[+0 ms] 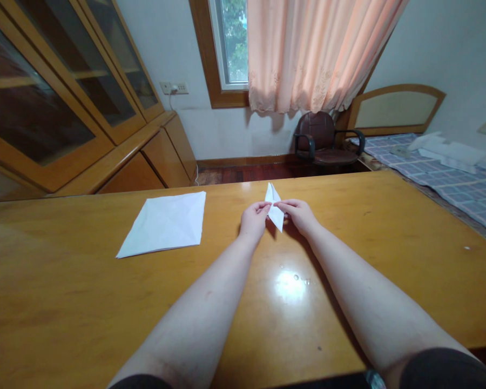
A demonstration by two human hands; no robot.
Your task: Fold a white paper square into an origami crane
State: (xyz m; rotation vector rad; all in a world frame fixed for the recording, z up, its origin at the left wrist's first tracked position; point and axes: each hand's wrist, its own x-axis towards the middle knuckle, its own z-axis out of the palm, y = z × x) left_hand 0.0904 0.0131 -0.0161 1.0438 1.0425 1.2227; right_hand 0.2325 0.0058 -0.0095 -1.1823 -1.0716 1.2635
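A small piece of folded white paper [277,217], narrow and pointed at both ends, is held up near the far edge of the wooden table [243,302]. My left hand [254,220] pinches its left side between thumb and fingers. From the right, my right hand [300,215] grips the opposite side, its thumb and forefinger close to the left fingertips at the paper's middle. My fingers partly cover the folds there. To the left, white square sheets of paper [168,222] lie flat on the table, with crease lines faintly showing.
Beyond the table stand a brown office chair [318,138] and a curtained window [235,43]. A glass-fronted wooden cabinet [105,143] lines the left. On the right is a bed [445,167] with a checked cover and white items on it. A tiny white scrap [467,248] lies on the table's right.
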